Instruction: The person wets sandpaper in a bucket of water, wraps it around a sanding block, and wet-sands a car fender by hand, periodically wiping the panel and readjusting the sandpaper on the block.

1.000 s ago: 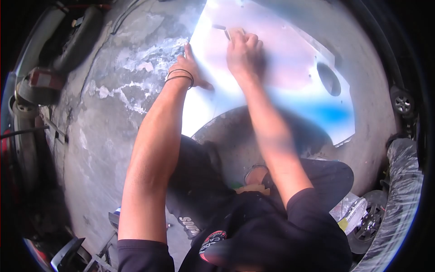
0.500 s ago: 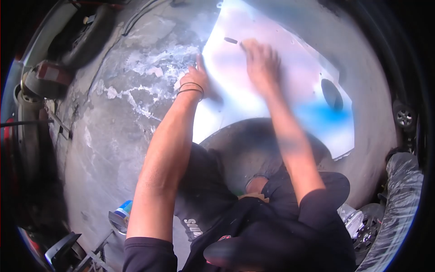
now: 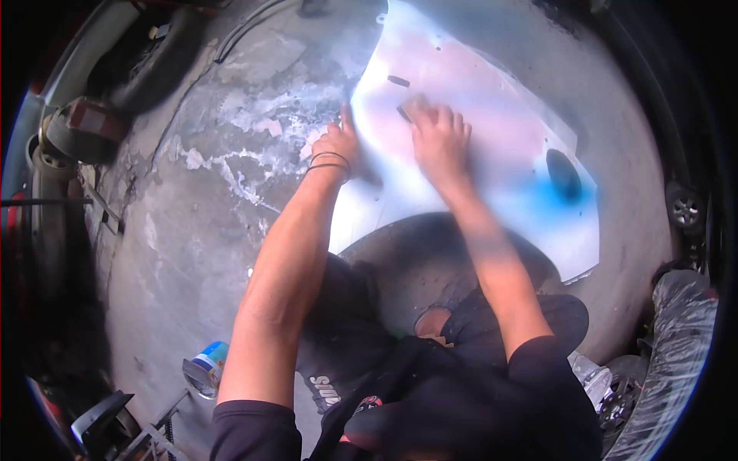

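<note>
A white car fender (image 3: pixel 461 184) with pinkish and blue patches lies on the floor in front of me. My right hand (image 3: pixel 442 142) is closed around a small tan-grey sanding pad (image 3: pixel 413 107), blurred by motion and pressed against the pinkish area. Just beyond the pad is a dark slot in the fender; a larger dark oval hole sits toward its right end. My left hand (image 3: pixel 335 146) is at the fender's left edge, one digit stretched along it and the other fingers curled. Their tips are partly hidden.
The stained concrete floor (image 3: pixel 177 230) surrounds the fender. A blue-labelled can (image 3: pixel 209 365) stands beside my left elbow. A red-and-grey container (image 3: pixel 84 127) and car parts line the left. Plastic-wrapped material (image 3: pixel 684 346) and a disc-shaped metal part (image 3: pixel 623 399) are at the lower right.
My right hand has drawn the sanding pad back toward me across the fender. My left hand stays at the fender's edge. The whole view has shifted slightly.
</note>
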### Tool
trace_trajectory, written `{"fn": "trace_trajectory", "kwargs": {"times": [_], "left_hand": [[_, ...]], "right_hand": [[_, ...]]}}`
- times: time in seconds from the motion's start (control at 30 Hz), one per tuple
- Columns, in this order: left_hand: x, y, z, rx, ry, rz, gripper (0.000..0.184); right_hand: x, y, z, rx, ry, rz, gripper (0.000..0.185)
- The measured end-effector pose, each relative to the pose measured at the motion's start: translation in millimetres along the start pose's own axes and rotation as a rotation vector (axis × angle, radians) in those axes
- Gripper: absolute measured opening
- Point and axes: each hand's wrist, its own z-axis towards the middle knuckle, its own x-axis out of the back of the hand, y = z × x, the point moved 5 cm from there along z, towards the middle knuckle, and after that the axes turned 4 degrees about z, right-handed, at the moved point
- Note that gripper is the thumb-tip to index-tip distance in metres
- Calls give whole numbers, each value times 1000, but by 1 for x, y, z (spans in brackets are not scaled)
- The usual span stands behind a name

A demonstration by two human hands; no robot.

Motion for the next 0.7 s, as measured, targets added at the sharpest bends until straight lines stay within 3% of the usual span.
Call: {"fn": "trace_trajectory", "kwargs": {"times": [0.1, 0.23, 0.4, 0.47, 0.6, 0.7], "left_hand": [[-3, -2, 4, -35, 19, -2, 181], [5, -1, 1, -15, 32, -33, 181], [-2, -2, 7, -5, 32, -1, 181], [-3, -3, 5, -40, 43, -21, 181], [2, 0, -3, -39, 16, -49, 182], [0, -3, 1, -4, 47, -15, 182]], "right_hand": [[-20, 12, 18, 17, 40, -105, 49], [-24, 21, 66, 29, 37, 79, 49], [-5, -8, -18, 76, 39, -54, 45], [-1, -17, -38, 184, 33, 100, 44], [-14, -19, 22, 189, 58, 83, 44], [-22, -32, 17, 125, 86, 49, 44]]}}
